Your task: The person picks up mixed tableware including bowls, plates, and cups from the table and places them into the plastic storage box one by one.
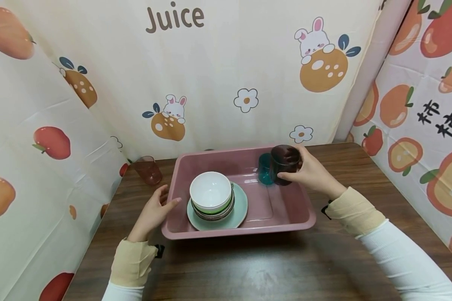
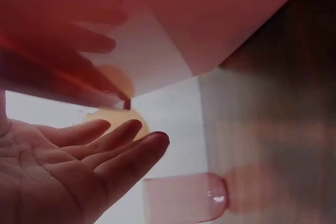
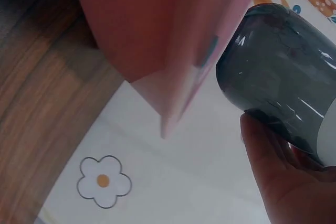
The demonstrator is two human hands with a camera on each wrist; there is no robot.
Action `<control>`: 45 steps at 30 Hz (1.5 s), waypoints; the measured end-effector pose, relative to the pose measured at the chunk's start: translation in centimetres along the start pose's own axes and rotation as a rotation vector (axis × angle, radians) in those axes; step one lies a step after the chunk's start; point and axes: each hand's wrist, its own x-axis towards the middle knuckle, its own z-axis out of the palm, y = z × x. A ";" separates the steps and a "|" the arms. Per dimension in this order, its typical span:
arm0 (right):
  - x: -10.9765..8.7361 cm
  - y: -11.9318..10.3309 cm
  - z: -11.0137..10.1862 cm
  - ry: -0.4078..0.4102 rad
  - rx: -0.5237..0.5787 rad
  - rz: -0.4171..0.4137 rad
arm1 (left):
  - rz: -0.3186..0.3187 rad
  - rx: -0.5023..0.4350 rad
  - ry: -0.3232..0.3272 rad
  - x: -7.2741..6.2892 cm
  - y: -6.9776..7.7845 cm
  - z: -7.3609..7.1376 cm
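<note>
My right hand [image 1: 316, 170] grips a dark, see-through cup [image 1: 283, 162] over the right back part of a pink plastic basin [image 1: 241, 231]. A teal cup [image 1: 264, 171] stands in the basin just left of it, partly covered by the dark one. In the right wrist view, thumb and fingers lie round the dark cup [image 3: 275, 72]. At the basin's left wall, my left hand [image 1: 152, 212] has its fingers loosely extended and holds nothing. A white bowl [image 1: 210, 189] tops a stack of bowls on a pale green plate [image 1: 242, 209] inside the basin.
A clear reddish cup [image 1: 149, 170] stands on the brown wooden table [image 1: 256, 271], left of the basin and beyond my left hand. Printed cloth [image 1: 218, 62] hangs behind the table and along both sides.
</note>
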 end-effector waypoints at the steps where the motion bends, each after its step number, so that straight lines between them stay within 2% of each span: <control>1: 0.1 0.2 0.1 -0.004 0.007 0.002 | 0.002 0.002 0.004 0.1 -0.2 0.2; 9: 0.3 1.9 0.8 -0.049 0.032 0.017 | 0.019 0.051 0.042 0.4 -0.9 1.4; 15: 0.3 2.7 1.4 -0.057 0.044 -0.003 | 0.056 0.059 0.056 0.6 -1.0 1.8; 25: 0.5 2.7 1.9 -0.061 -0.052 0.008 | 0.070 0.053 0.061 0.3 -0.8 1.8; 32: 0.7 2.5 2.2 -0.074 -0.130 -0.054 | 0.065 0.042 0.053 0.2 -0.5 1.7; 38: 0.9 2.2 2.1 -0.122 -0.215 -0.082 | 0.066 0.043 0.061 0.3 -0.5 1.7; 45: 1.2 2.4 2.3 -0.139 -0.269 -0.140 | 0.062 0.042 0.058 0.1 -0.5 1.7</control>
